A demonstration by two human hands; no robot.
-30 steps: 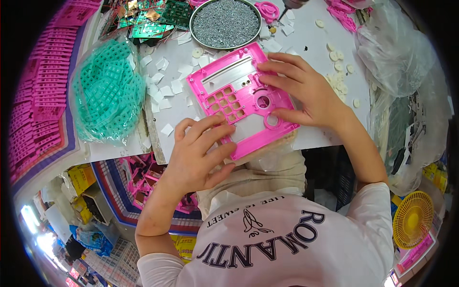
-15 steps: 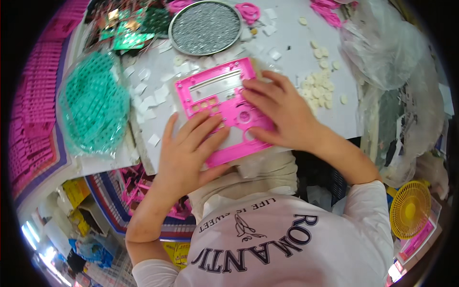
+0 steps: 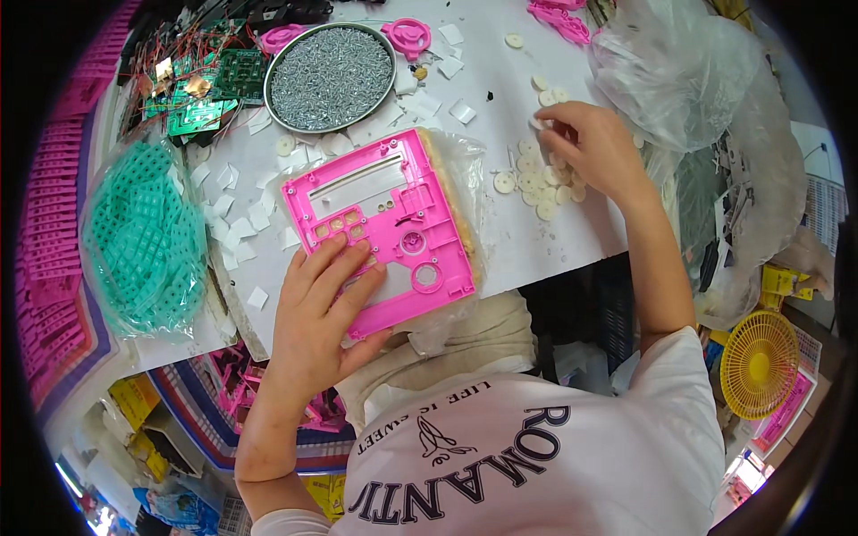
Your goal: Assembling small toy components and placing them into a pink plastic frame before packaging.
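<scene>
A pink plastic casing half (image 3: 435, 238), with a rectangular window, square holes and round openings, lies on a padded block (image 3: 451, 196) wrapped in clear film. My left hand (image 3: 326, 308) rests flat over the casing's near left edge, fingers spread. To the right, my right hand (image 3: 594, 152) is above a loose pile of cream-coloured round discs (image 3: 536, 183), its thumb and fingers bent together. Something pale shows at the fingertips, too small to name. Part of the pile is hidden beneath that hand.
Beyond the casing stands a round metal tray of small screws (image 3: 331, 76). Wired green circuit boards (image 3: 201, 103) and a bag of turquoise perforated pieces (image 3: 147, 237) sit left. White squares (image 3: 239, 228) are scattered between. Clear plastic bags (image 3: 679, 80) bulge at the right; a yellow fan (image 3: 760, 364) stands below.
My right hand has left the casing and moved right to the discs, its fingers now bent together. The left hand stays on the casing. The whole view has shifted slightly.
</scene>
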